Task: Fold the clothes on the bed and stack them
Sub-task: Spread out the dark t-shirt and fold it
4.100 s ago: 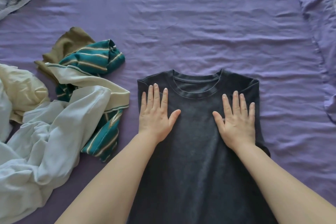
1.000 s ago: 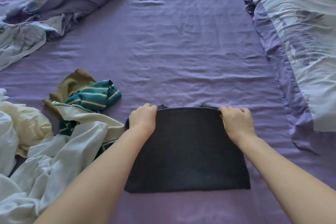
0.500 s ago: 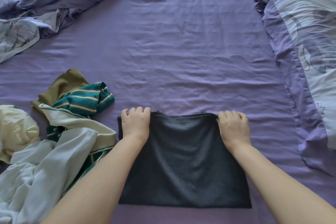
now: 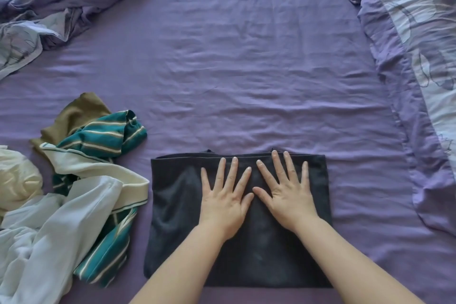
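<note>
Clothes waiting unfolded, a white, cream and green-striped heap, are left beside the left hand. Both hands, the right hand included, are laid flat with fingers spread on the dark grey folded cotton T-shirt beneath them, likely so the fold is smoothed. Purple wrinkled bedsheet is seen beyond.

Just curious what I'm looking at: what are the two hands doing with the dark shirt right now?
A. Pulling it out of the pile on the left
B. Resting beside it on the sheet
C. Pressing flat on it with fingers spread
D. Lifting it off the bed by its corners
C: the left hand and right hand lie side by side, fingers straight and spread, palms down on the folded dark shirt, which lies flat on the sheet.
</note>
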